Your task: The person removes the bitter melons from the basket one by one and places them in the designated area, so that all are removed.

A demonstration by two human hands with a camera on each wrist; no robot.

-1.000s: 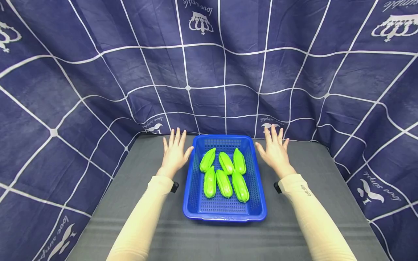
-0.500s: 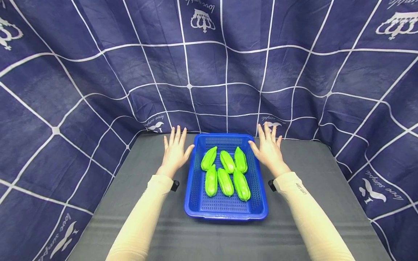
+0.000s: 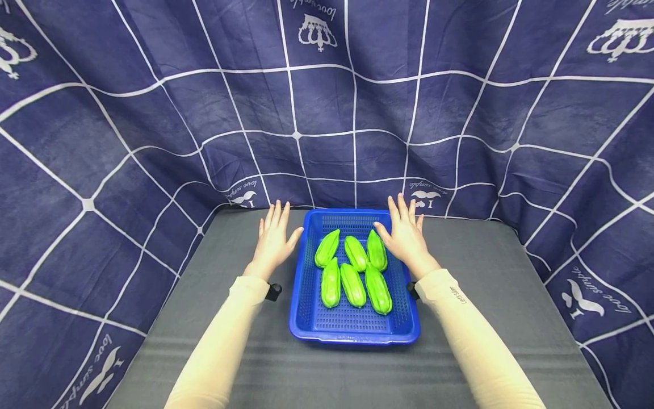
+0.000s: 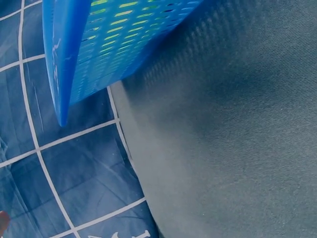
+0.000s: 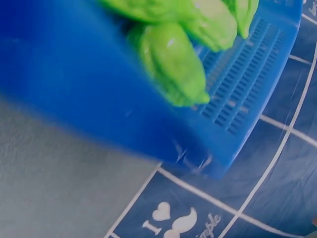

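Observation:
A blue perforated plastic basket (image 3: pixel 352 339) stands at the middle of the table. Inside lie several glossy green, ridged, pointed vegetable-like pieces (image 3: pixel 378 291) in two rows. My left hand (image 3: pixel 272 244) is beside the basket's left rim, fingers spread, holding nothing. My right hand (image 3: pixel 409 238) hovers over the right rim near the back corner; its fingers are extended and nothing is in them. In the left wrist view the basket's slotted side wall (image 4: pixel 114 44) appears. The right wrist view looks across the rim onto a green piece (image 5: pixel 173 64).
Dark grey cloth covers the table (image 3: pixel 352 378). A navy curtain (image 3: pixel 378 113) with white grid lines hangs behind the basket and along both sides, meeting the table edge just past the basket.
My right hand has moved left, from outside the basket to above its right rim. The left hand has barely shifted. Basket and green pieces keep their places.

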